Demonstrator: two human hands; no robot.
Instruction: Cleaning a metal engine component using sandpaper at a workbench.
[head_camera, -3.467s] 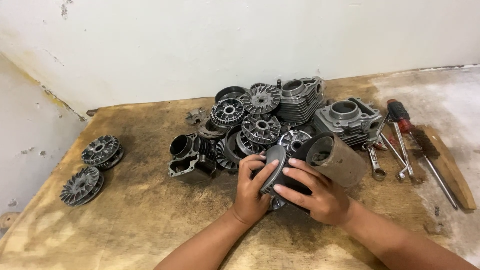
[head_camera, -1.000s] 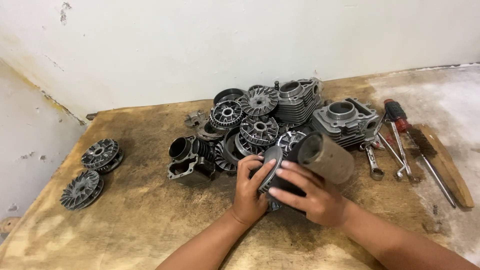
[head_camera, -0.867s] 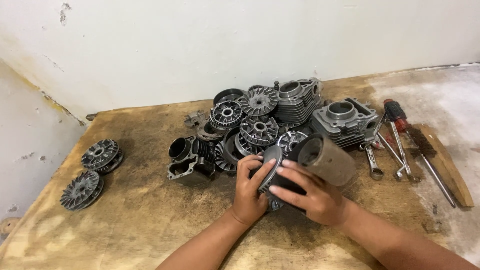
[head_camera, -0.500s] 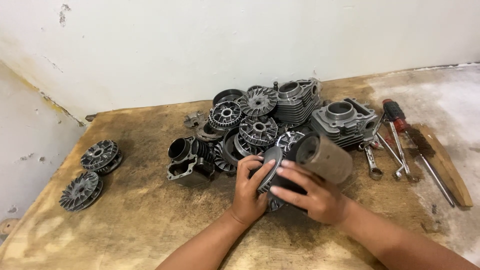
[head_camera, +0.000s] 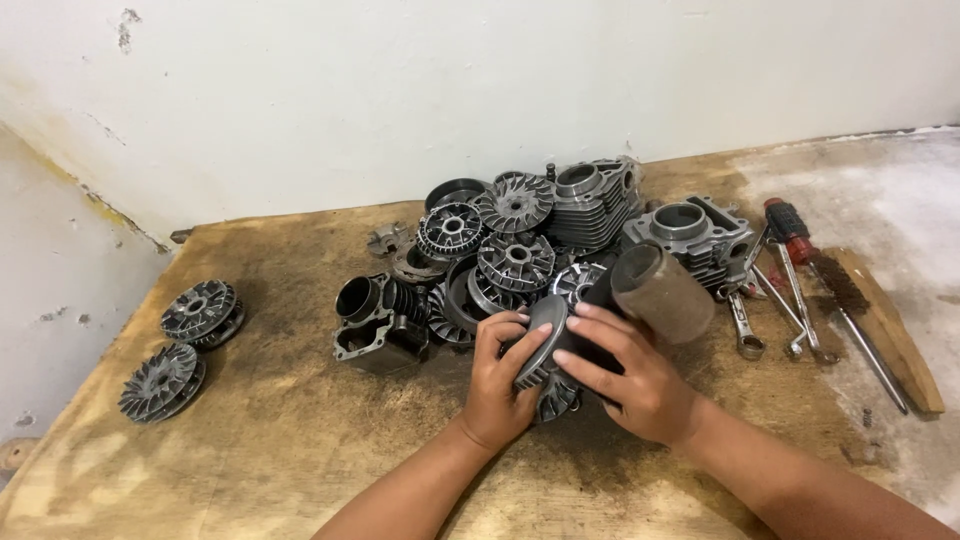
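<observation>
A grey finned metal disc (head_camera: 541, 343) is gripped by the left hand (head_camera: 497, 385) and right hand (head_camera: 632, 375) at the near edge of the pile of grey engine parts (head_camera: 520, 250), with wrenches (head_camera: 775, 310) lying to the right.

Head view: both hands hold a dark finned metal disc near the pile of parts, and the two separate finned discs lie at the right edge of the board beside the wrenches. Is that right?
Not quite. In the head view the two separate finned discs lie at the left edge of the wooden board, far from the wrenches, which are on the right. The rest holds: the left hand and right hand hold the dark finned metal disc near the pile of parts.
</observation>
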